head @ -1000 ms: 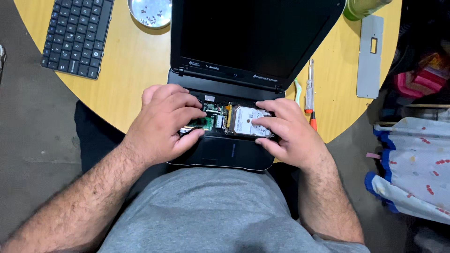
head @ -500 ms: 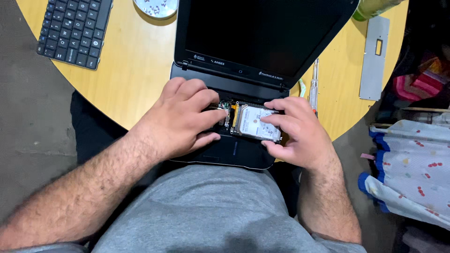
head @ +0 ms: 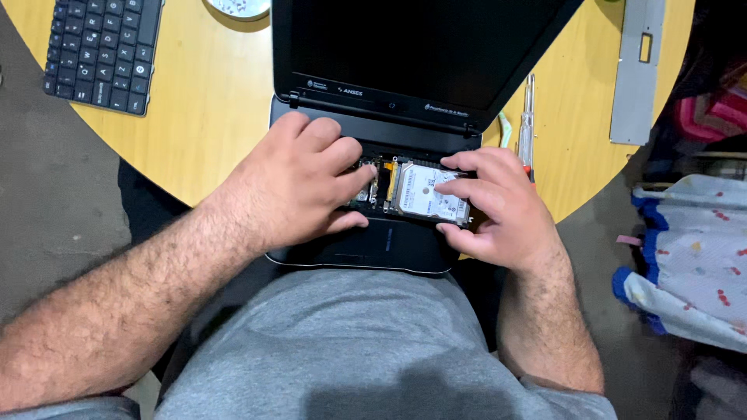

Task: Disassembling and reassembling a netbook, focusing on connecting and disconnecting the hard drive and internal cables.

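A round yellow table [head: 210, 117] fills the upper part of the view, and its near edge curves away to either side of the hands. On that edge, partly overhanging toward the person's lap, sits a black laptop [head: 405, 85] with its dark screen tilted up just beyond the fingertips. Its keyboard panel is off, so the inside of the base lies open under both hands.

The left hand [head: 292, 183] lies palm down over the left part of the open base, fingers loosely curled and bearing on the exposed green board [head: 372, 187]; it clasps nothing, and the thumb rests on the front lip of the base. The right hand [head: 498, 206] spreads over the drive [head: 426, 198], a flat silver slab with a white label lying in its bay. The fingertips press on its top and right edge and the thumb sits at its near right corner, a light pinch rather than a closed fist. The drive lies between the two hands, touching the right one and just beside the left fingertips.

Well off beyond the left hand lies a loose black keyboard [head: 101, 50]. Beyond the right hand a screwdriver [head: 528, 117] lies on the table, and farther out a grey metal plate [head: 638, 70].
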